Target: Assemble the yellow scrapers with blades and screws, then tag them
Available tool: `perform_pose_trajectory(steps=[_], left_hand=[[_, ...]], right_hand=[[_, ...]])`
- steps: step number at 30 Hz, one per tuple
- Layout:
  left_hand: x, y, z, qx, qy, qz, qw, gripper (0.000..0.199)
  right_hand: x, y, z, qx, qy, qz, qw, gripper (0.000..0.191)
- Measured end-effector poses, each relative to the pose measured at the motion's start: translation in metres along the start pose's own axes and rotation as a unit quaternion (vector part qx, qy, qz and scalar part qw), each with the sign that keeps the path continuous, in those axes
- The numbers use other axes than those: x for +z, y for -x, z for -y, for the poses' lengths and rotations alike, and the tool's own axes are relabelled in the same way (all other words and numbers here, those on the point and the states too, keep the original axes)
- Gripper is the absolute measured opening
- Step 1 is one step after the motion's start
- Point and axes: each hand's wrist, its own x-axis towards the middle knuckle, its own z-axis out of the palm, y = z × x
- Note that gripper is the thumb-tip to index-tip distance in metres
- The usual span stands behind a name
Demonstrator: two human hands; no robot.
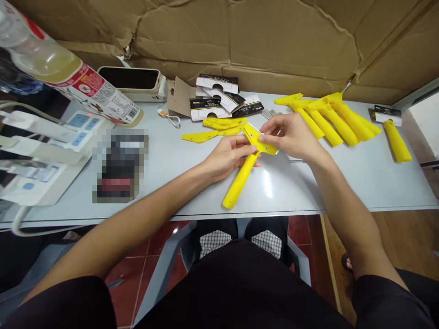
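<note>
At the front of the table [291,192]: yellow scraper [248,167], handle angled toward wearer | Left hand [226,157]: gripping scraper neck | Right hand [291,135]: fingers pinching scraper head | Right rear: yellow handles [324,125], grouped

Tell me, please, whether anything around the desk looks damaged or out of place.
Yes: the cardboard behind the desk looks damaged, creased and torn toward the upper left. In front of it, the printed cards lie askew, overlapping at different angles. No spill shows.
</note>
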Motion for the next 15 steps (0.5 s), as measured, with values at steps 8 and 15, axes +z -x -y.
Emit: perform_pose_trajectory(steps=[8, 15], left_hand=[[0.002, -0.001, 0.003, 0.022, -0.032, -0.061, 0.997, 0.032], [0.004, 0.0, -0.003, 0.015, -0.038, -0.071, 0.997, 0.022]], right_hand=[[0.016, -0.001, -0.003, 0.009, -0.055, -0.017, 0.998, 0.023], [0.002, 0.002, -0.006, 0.033, -0.105, 0.059, 0.992, 0.023]])
